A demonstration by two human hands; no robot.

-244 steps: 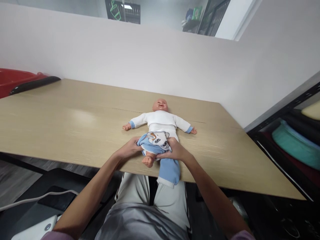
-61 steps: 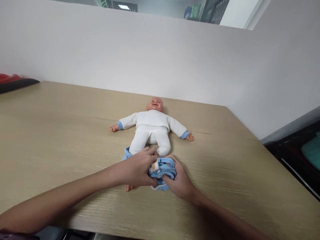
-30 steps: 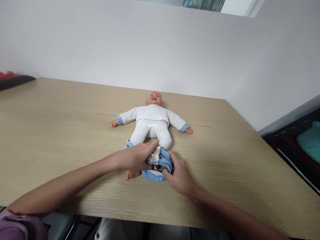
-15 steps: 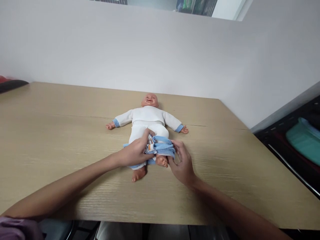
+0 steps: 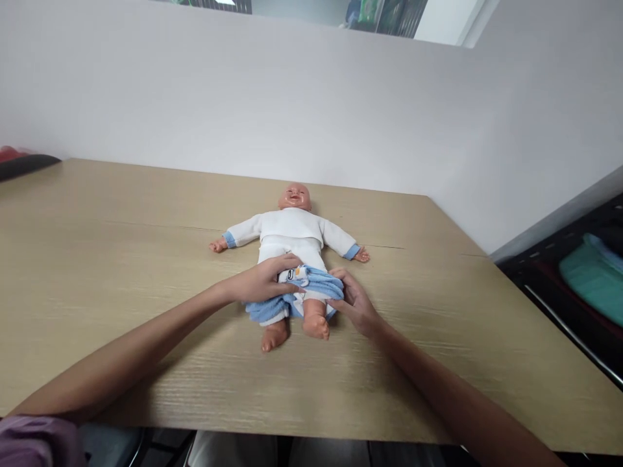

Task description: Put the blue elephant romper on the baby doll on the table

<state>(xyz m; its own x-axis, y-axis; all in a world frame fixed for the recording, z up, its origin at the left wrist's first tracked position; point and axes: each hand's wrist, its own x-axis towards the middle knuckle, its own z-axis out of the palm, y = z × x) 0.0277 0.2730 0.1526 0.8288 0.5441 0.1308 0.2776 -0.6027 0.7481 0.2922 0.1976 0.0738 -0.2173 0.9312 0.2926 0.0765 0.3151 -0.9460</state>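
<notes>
Wooden table (image 5: 126, 266), teal item (image 5: 591, 277) at right, left hand (image 5: 260, 280) partly hiding blue pants (image 5: 322, 281)

Between the left hand (image 5: 265, 279) and right hand (image 5: 357, 301), the trousers (image 5: 321, 281) are matt, fuzzy cloth. Beyond both, the top (image 5: 292, 223) is matt cloth, the doll's head (image 5: 294, 196) smooth, glossy plastic. Beneath them, the table (image 5: 146, 259) looks wood-grained with a faint sheen.

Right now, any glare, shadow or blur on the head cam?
All in the head view: small shiny spots on the doll's head; soft shadow on the table below the left forearm; left hand, right hand and pants fairly clear; red thing at left edge looks soft.
</notes>
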